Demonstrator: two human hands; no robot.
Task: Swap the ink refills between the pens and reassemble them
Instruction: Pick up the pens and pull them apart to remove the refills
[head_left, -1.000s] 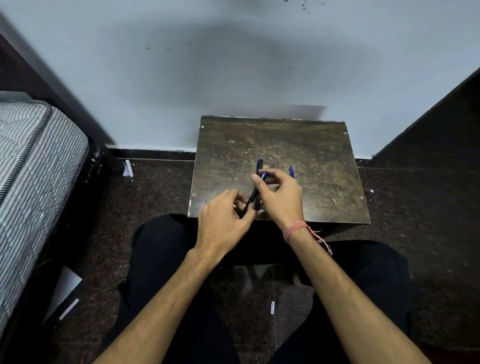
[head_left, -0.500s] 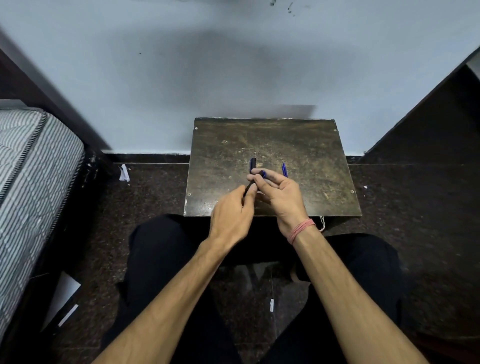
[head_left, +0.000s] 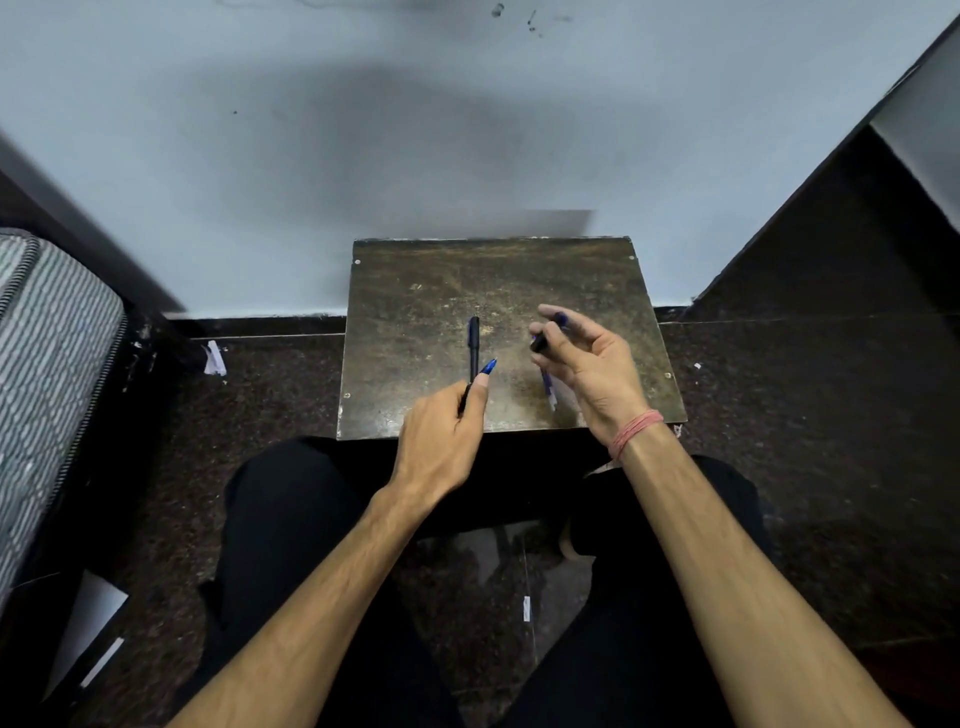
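A small dark wooden table (head_left: 415, 312) stands against the wall in front of my knees. My left hand (head_left: 441, 441) is closed around the lower end of a black pen (head_left: 474, 340), which points away from me over the tabletop. A blue pointed piece (head_left: 489, 367) sticks out at its index fingertip. My right hand (head_left: 592, 369) hovers over the right half of the table and pinches a small dark pen piece (head_left: 540, 343) between thumb and fingers. A blue pen (head_left: 548, 392) lies on the table, partly hidden under that hand.
The pale wall rises just behind the table. A striped mattress (head_left: 47, 374) is at the left and dark furniture (head_left: 831, 270) at the right. Paper scraps (head_left: 214, 358) lie on the dark speckled floor.
My hands were joined on the black pen; now they have pulled apart. The right hand moved right with a small dark piece, and the left keeps the pen.
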